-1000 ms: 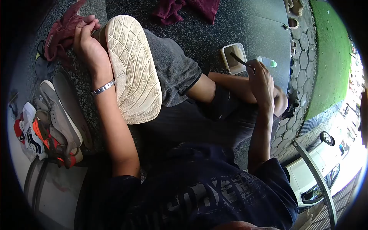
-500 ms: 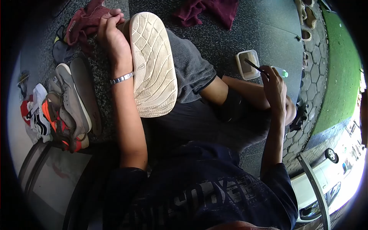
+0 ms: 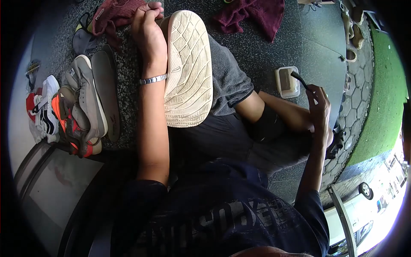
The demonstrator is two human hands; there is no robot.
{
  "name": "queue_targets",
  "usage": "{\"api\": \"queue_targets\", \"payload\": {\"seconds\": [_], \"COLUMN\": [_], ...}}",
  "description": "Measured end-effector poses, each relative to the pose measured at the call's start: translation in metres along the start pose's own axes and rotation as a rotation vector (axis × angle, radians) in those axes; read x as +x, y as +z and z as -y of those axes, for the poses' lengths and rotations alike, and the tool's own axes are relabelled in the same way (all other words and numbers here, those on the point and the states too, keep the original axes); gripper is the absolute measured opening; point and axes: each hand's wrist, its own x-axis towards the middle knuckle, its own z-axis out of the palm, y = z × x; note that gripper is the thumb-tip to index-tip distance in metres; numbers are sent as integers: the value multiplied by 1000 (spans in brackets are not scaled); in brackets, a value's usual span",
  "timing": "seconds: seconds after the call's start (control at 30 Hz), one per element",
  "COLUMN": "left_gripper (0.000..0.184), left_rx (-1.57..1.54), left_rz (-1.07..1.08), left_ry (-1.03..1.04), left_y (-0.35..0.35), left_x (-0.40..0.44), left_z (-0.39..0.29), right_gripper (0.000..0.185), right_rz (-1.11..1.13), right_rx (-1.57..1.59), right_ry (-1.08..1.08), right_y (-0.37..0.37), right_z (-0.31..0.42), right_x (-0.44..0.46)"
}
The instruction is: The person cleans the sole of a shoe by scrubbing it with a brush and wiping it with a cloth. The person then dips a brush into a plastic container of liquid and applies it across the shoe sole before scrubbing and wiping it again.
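A shoe (image 3: 188, 73) with a cream patterned sole turned toward me stands over my lap on the left. My left hand (image 3: 150, 36) is at its upper left side, fingers curled; the shoe's upper and part of the grip are hidden behind the sole. On the right, my right hand (image 3: 319, 105) is closed around the handle of a slim black brush (image 3: 302, 81). The brush's tip is near the rim of a clear plastic tub (image 3: 287, 92), which holds murky liquid and sits on the dark speckled floor.
To the left lie a grey shoe (image 3: 89, 96), a dark insole (image 3: 105, 90) and several colourful shoes (image 3: 45, 109). Maroon cloths (image 3: 252, 17) are on the floor ahead. A grey cloth (image 3: 229, 75) covers my leg. More shoes (image 3: 357, 36) stand beyond the floor's right edge, on paving.
My right hand has drawn the brush back from over the tub's middle to its near right edge. The whole view has shifted; the shoe stays in my left hand.
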Motion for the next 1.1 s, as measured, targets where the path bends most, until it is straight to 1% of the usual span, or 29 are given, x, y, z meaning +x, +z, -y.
{"api": "queue_targets", "payload": {"seconds": [0.1,0.17,0.2,0.23,0.27,0.3,0.33,0.4,0.47,0.5,0.53,0.57,0.63,0.67,0.77,0.8,0.87,0.97,1.03,1.1], "left_gripper": [19,20,20,21,22,26,30,34,32,32,34,36,37,37,37,37,36,35,34,33], "left_rx": [30,27,22,20,21,57,88,159,213,240,335,431,477,498,482,474,443,432,415,345], "left_rz": [7,25,52,76,108,224,308,428,378,349,438,526,570,591,590,589,573,559,552,502], "left_ry": [16,50,18,-16,-66,-69,-138,-140,-112,-93,6,103,159,188,159,145,116,81,32,45], "left_y": [-3,0,2,6,12,20,25,25,31,34,29,21,17,16,17,17,17,13,13,16], "left_x": [0,0,2,-1,-8,-11,-12,-8,-18,-19,-15,-10,-9,-8,-6,-5,-5,-3,-5,-7], "left_z": [2,0,-1,-7,-13,-20,-23,-16,-21,-23,-22,-22,-22,-23,-24,-23,-23,-19,-22,-12], "right_gripper": [17,19,19,20,20,20,21,26,27,28,29,21,15,17,42,40,53,26,30,38], "right_rz": [73,16,-20,-57,-78,-95,-122,-145,-156,-208,-257,-329,-325,-319,-445,-511,-484,-301,-309,-327], "right_rx": [-33,8,28,2,-46,-93,-141,-78,-133,-168,-203,-181,-62,-6,43,69,22,83,195,257], "right_ry": [18,-14,-43,-19,-72,-118,-169,-280,-375,-399,-421,-445,-437,-428,-537,-600,-692,-642,-682,-688], "right_y": [-3,-1,1,1,-1,-3,-2,16,27,33,40,48,54,55,71,77,90,91,97,107], "right_z": [7,5,4,10,26,43,61,93,133,151,165,174,198,210,231,236,233,227,234,231], "right_x": [4,-2,4,8,14,24,37,60,83,94,104,116,135,142,168,174,195,215,215,222]}}
